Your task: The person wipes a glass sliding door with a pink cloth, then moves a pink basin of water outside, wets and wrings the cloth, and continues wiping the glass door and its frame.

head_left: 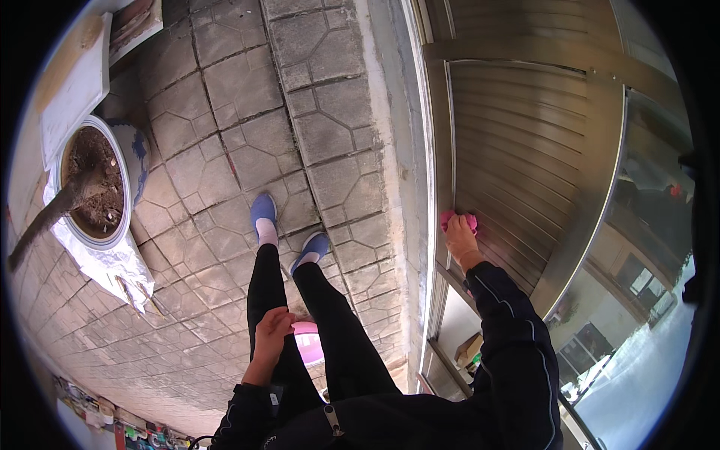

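Observation:
My right hand is closed on a bright pink cloth. It presses the cloth against the ribbed, bronze-coloured metal panel of a door, low down near the frame's edge. My left hand hangs in front of my thigh with its fingers curled in, and nothing shows in it. Partly hidden between my legs is a pink basin on the ground.
Patterned paving lies underfoot, with a raised concrete sill along the door. At left stands a large pot with soil and a trunk, beside white boards. Door glass reflects a building.

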Available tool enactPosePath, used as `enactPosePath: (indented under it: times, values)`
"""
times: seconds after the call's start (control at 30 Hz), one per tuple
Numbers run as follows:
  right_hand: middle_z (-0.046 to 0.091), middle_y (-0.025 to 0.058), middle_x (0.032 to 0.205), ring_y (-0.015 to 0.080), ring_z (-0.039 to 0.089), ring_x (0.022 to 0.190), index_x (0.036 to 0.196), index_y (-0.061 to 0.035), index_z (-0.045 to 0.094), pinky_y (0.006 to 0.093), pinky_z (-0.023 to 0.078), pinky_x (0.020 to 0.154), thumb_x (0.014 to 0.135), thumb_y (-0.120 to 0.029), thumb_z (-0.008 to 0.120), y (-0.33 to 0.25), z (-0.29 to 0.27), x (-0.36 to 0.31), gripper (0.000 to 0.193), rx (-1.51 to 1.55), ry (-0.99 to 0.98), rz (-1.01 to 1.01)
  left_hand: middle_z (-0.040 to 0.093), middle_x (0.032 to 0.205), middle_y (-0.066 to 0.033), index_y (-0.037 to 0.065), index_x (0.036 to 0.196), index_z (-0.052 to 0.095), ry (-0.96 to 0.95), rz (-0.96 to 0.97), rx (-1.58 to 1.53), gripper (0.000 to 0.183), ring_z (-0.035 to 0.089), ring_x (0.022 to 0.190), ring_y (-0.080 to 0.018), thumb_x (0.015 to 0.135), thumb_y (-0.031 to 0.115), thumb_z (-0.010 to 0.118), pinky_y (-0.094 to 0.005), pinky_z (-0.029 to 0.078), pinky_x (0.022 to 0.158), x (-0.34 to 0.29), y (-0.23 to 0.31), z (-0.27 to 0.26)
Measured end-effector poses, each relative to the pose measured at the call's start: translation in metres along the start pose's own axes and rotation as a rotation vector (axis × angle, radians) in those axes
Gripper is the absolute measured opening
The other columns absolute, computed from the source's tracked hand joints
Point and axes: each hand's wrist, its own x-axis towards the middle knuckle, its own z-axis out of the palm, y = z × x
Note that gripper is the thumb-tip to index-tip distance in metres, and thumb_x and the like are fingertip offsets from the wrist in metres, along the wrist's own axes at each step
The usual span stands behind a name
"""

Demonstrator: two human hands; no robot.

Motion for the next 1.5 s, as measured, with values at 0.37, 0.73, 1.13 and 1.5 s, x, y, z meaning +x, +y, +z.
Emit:
enactPosePath:
  times: [0.37, 0.73, 1.13, 1.5]
  values:
    - [0.058, 0.0108, 0.121, 0.0310, 0.042, 0.125, 0.115, -0.0043, 0.064, 0.0477, 0.024, 0.112, 0.085, -0.025, 0.050, 0.195, -0.147, -0.008, 0.039, -0.209, 0.540, 0.340, 0.066, 0.104, -0.0105, -0.002, 0.121, 0.053, 0.023, 0.026, 0.062, 0.029, 0.064, 0.094, -0.0176, 0.093, 0.005, 0.055, -0.0295, 0.054, 0.078, -0.020, 0.006, 0.005]
    - [0.052, 0.0135, 0.129, 0.0303, 0.041, 0.126, 0.121, -0.0036, 0.059, 0.0433, 0.027, 0.110, 0.086, -0.021, 0.048, 0.189, -0.116, -0.129, 0.041, -0.093, 0.647, 0.341, 0.066, 0.103, -0.0090, -0.001, 0.121, 0.053, -0.040, 0.116, 0.069, 0.029, 0.063, 0.095, -0.0165, 0.094, 0.008, 0.056, -0.0277, 0.053, 0.077, -0.045, 0.020, 0.035]
    - [0.056, 0.0146, 0.119, 0.0321, 0.044, 0.121, 0.121, 0.0001, 0.055, 0.0427, 0.025, 0.111, 0.083, -0.025, 0.051, -0.047, 0.084, -0.285, 0.046, 0.031, 0.324, 0.079, 0.065, 0.104, -0.0096, 0.000, 0.121, 0.053, -0.020, 0.130, 0.149, 0.030, 0.063, 0.094, -0.0161, 0.094, 0.010, 0.057, -0.0279, 0.053, 0.078, -0.071, 0.006, 0.026]
    - [0.052, 0.0106, 0.129, 0.0281, 0.041, 0.128, 0.119, -0.0052, 0.060, 0.0444, 0.024, 0.114, 0.082, -0.020, 0.051, 0.101, -0.041, -0.211, 0.041, 0.022, 0.695, 0.352, 0.066, 0.104, -0.0093, -0.002, 0.121, 0.053, -0.059, 0.171, 0.269, 0.030, 0.063, 0.095, -0.0154, 0.094, 0.011, 0.056, -0.0277, 0.053, 0.078, -0.079, -0.017, 0.055]
